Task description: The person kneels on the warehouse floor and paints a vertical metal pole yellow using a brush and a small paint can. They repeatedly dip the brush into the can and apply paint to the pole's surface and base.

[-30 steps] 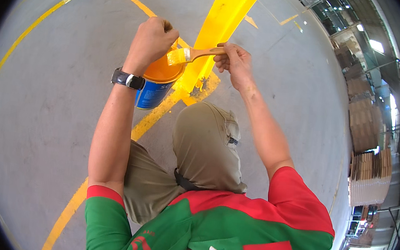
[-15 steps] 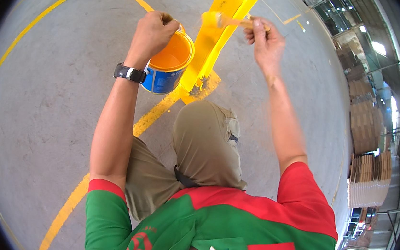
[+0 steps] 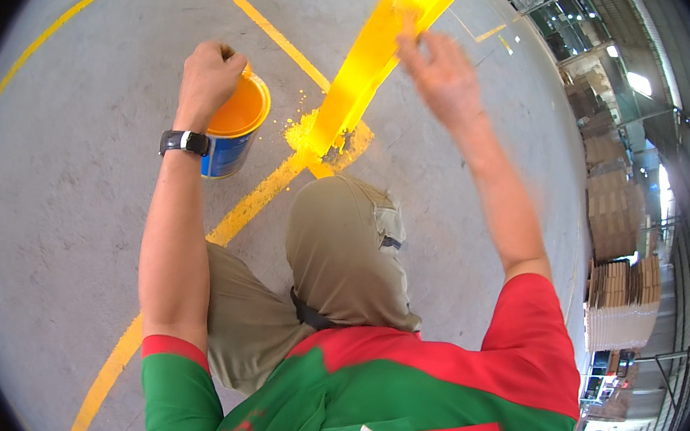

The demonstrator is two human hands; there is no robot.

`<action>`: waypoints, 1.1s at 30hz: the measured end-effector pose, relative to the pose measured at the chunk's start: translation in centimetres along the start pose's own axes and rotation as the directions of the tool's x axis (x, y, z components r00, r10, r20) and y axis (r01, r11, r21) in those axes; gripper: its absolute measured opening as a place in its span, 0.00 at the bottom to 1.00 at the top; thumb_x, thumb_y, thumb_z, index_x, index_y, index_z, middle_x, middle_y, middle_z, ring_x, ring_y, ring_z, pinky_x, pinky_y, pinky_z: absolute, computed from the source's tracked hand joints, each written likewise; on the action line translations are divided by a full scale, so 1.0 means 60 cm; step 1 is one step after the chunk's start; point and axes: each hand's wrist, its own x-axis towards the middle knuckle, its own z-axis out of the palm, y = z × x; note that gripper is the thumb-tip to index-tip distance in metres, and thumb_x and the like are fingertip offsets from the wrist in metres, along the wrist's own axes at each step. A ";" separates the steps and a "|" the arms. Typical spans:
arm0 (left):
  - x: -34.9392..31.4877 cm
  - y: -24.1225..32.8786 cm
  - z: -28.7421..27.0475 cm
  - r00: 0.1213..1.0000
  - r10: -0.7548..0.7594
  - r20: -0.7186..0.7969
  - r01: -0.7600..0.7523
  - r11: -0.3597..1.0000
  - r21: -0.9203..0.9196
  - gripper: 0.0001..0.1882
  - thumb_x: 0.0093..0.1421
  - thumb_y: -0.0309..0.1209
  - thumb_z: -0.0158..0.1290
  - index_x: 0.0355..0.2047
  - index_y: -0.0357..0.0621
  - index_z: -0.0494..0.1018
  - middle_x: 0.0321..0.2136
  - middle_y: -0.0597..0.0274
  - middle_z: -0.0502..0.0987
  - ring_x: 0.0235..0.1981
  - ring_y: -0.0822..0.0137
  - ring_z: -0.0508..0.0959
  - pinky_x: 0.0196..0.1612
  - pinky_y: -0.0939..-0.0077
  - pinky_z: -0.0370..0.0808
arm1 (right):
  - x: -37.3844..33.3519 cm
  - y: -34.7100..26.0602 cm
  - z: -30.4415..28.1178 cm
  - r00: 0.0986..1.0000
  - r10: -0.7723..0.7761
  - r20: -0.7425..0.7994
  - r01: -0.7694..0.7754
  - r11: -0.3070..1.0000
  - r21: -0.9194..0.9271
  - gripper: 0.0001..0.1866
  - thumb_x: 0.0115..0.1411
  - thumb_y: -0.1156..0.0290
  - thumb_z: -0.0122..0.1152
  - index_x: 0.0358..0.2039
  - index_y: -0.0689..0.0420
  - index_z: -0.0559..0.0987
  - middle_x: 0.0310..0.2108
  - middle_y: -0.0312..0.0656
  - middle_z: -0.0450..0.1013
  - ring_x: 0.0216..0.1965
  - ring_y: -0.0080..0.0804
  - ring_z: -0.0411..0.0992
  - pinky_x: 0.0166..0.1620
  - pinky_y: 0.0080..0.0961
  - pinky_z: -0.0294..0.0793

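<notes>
My left hand (image 3: 209,82) is closed at the rim of a blue paint can (image 3: 229,153), which hangs tilted above the floor. Orange-yellow paint (image 3: 241,108) shows inside it. A bright yellow post (image 3: 365,72) rises from the floor in front of my knee. My right hand (image 3: 444,74) is closed around a paintbrush (image 3: 408,24), whose bristle end lies over the post's face. Motion smears both the brush and my right fingers, and the bristles hardly stand out from the yellow.
Yellow paint spatters (image 3: 299,132) surround the post's foot. Yellow lines (image 3: 255,198) cross the grey concrete floor (image 3: 73,189). My bent knee (image 3: 342,240) is close to the post. Stacked brown cardboard (image 3: 624,296) stands along the far right.
My left hand and the can have moved left and slightly nearer, away from the post. My right hand has shifted left, and the brush has swung from sideways to pointing up along the post.
</notes>
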 end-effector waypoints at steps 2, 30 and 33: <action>0.002 -0.027 -0.005 0.999 -0.034 0.016 0.033 0.998 0.056 0.18 0.57 0.34 0.55 0.37 0.29 0.81 0.35 0.34 0.82 0.40 0.42 0.83 0.45 0.58 0.78 | -0.048 -0.063 0.022 0.991 -0.015 0.135 0.005 0.997 0.071 0.10 0.60 0.68 0.64 0.41 0.52 0.79 0.32 0.37 0.71 0.37 0.31 0.74 0.38 0.28 0.76; 0.039 -0.212 0.032 0.985 -0.169 0.031 0.161 0.968 0.191 0.19 0.58 0.37 0.53 0.40 0.34 0.82 0.41 0.35 0.82 0.47 0.38 0.81 0.51 0.52 0.77 | -0.165 -0.183 0.154 0.952 0.024 0.305 -0.180 0.851 0.493 0.06 0.63 0.69 0.61 0.40 0.52 0.80 0.31 0.40 0.77 0.30 0.38 0.77 0.31 0.35 0.77; 0.042 -0.215 0.025 0.989 -0.143 0.029 0.134 0.969 0.208 0.19 0.58 0.37 0.53 0.41 0.35 0.82 0.42 0.35 0.82 0.47 0.37 0.80 0.52 0.51 0.77 | -0.110 -0.121 0.147 0.966 0.119 0.229 -0.207 0.888 0.411 0.08 0.64 0.68 0.62 0.42 0.51 0.81 0.29 0.42 0.78 0.31 0.41 0.78 0.32 0.37 0.79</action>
